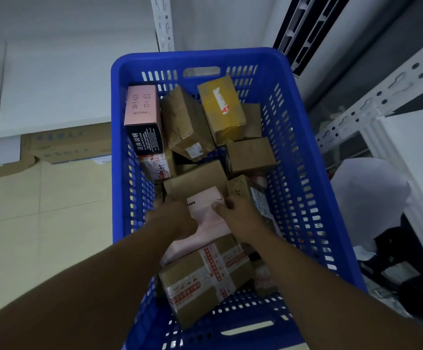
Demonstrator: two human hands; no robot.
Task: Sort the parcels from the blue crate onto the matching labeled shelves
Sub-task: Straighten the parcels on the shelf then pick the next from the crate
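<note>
floor [41,210] at 9 | shelf [412,137] at 3 | one crate [200,55] | left hand [173,215], right hand [240,214] both hold one bag [205,202]

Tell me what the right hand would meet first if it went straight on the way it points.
The right hand grips the pink parcel, so that is met at once. Beyond it, the hand would likely meet the flat brown box, though depth is unclear.
</note>
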